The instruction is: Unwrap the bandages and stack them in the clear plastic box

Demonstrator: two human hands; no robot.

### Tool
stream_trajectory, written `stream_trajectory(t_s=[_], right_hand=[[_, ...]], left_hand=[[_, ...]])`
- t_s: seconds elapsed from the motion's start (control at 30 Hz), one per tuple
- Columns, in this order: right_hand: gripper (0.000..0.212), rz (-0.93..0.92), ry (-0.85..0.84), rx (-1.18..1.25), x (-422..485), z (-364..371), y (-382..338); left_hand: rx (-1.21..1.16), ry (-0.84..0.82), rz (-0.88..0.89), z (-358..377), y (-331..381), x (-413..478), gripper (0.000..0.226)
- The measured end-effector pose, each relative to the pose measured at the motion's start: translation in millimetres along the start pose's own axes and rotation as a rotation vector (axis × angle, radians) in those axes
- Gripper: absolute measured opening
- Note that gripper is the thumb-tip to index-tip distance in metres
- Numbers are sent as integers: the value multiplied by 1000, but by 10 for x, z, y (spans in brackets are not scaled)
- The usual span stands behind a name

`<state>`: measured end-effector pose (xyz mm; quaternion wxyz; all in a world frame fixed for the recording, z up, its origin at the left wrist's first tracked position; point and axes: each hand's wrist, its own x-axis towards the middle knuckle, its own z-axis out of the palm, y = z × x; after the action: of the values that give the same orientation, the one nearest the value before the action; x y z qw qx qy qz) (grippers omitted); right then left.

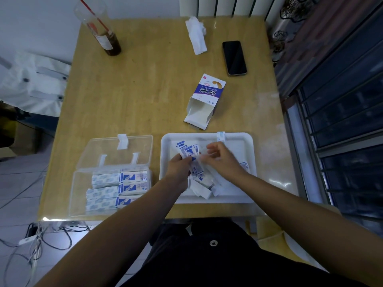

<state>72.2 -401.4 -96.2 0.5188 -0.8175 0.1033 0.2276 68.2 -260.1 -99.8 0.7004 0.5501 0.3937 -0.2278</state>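
Both forearms are reaching forward from the near edge of the worktop [134, 90] and meeting over the white tray [207, 135]. The left hand [178, 168] is coming in from the lower left with its back turned up. Its fingers are curling round the lower ends of a small bunch of wrapped bandages [186, 151]. The bunch is fanning out above the knuckles, with the long axes pointing up and away towards the tray's far left corner, and the blue print is facing the camera.

The right hand [219, 160] is hovering just beside the bunch with the wrist angled inward and the fingers loosely bent. The fingertips [208, 151] are blurring at the bunch's right edge, so I cannot tell whether they are pinching a strip or only touching it. Below the hands, loose wrappers [203, 188] are lying jumbled in the tray's near half.

To the left of the tray, the clear plastic box [79, 193] is sitting with its lid [116, 150] thrown back flat. Stacked bandages [118, 187] are lying inside in rows. Their long axes are running left to right, with the blue-printed ends towards the tray.

Further back, an opened bandage carton [205, 100] is lying on its side with its mouth facing the tray. A dark phone [234, 58], a crumpled tissue [195, 35] and a plastic cup [99, 27] with a red straw are sitting along the far side.
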Motion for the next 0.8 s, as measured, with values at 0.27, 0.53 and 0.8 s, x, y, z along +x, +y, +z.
stream_trajectory(t_s=[0.27,0.53,0.8], right_hand=[[18,-1,-222,-231,10,237,-111],[2,-460,-38,-1114,124,67,-83],[25,-543,-20,-1108,96,180,233]], left_hand=[[35,10,-70,98,-10,-64,19],[815,84,427,-157,-1,-5,38],[1201,-17,541,-194,-142,101,31]])
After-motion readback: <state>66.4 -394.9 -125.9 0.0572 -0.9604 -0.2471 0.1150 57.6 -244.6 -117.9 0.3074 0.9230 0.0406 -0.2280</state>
